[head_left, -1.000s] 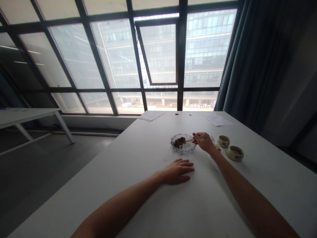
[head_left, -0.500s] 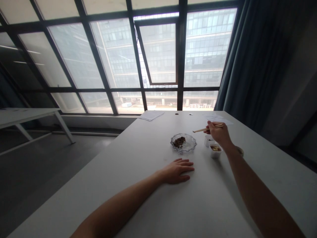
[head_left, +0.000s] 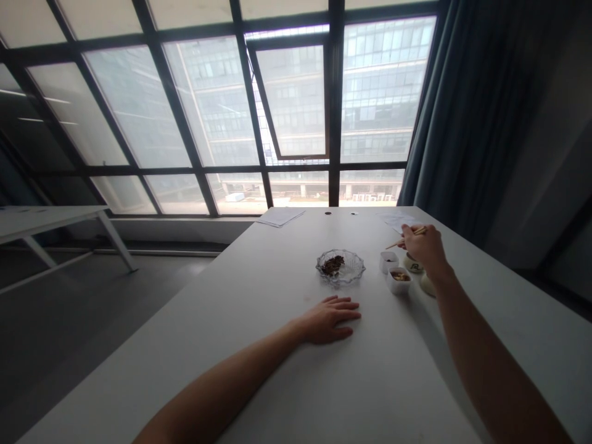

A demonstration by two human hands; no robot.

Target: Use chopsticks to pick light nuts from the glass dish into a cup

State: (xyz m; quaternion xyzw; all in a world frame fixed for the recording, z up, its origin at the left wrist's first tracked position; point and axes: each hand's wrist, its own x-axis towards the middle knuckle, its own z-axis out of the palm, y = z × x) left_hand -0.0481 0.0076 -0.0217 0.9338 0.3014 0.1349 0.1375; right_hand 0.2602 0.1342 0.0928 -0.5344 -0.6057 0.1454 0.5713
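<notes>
My right hand [head_left: 423, 246] is closed around a pair of chopsticks [head_left: 395, 243], raised over the right part of the table with the tips pointing left. Below it stand two small white plastic cups: the far one [head_left: 383, 262] has a little dark matter inside, the near one [head_left: 399, 285] yellowish-brown pieces. Close by is a small pale pot with a dark character on it [head_left: 414, 265]; another pale round vessel [head_left: 428, 285] is partly hidden by my right forearm. A clear glass dish [head_left: 354, 271] holds a dark brown heap [head_left: 333, 265]. My left hand [head_left: 329, 320] lies flat on the table, fingers spread, nearer than the dish.
The white table [head_left: 259, 370] stretches toward the windows. Paper sheets [head_left: 280, 216] lie at its far left, and more papers [head_left: 395, 219] at the far right. Another white table [head_left: 50, 216] stands at left. A dark curtain [head_left: 444, 123] hangs on the right.
My right hand has moved to the right with the chopsticks, away from the glass dish. The pot with the character has come into sight. My left hand has stayed flat.
</notes>
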